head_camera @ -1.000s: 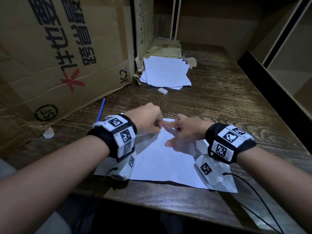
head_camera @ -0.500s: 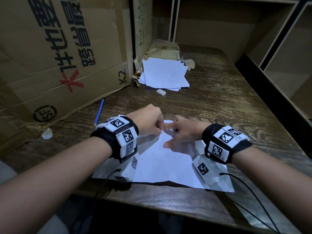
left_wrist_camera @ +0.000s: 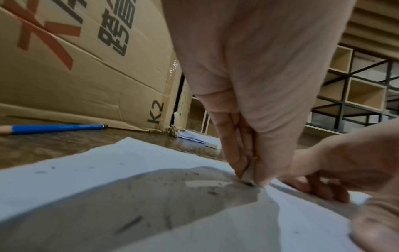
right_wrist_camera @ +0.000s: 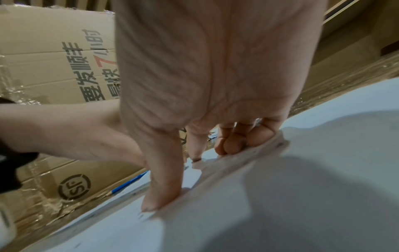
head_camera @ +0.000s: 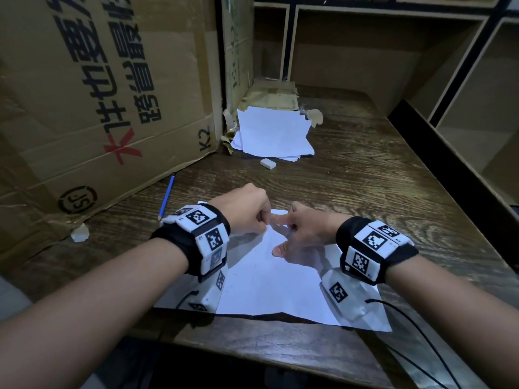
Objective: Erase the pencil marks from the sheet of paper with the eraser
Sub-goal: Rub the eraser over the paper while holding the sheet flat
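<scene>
On the bench [head_camera: 365, 169], my left hand [head_camera: 247, 209] is pinching the eraser [left_wrist_camera: 248, 175] against the paper [head_camera: 266, 284]; my right hand [head_camera: 306, 234] is pressing it flat with thumb and forefinger spread.

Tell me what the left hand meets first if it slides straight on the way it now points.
Probably the right hand: the left hand points straight at its forefinger, nearly touching on the white paper sheet.

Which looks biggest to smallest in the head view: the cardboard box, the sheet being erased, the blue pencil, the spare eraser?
1. cardboard box
2. sheet of paper
3. blue pencil
4. spare eraser, though it lies farther away.
</scene>
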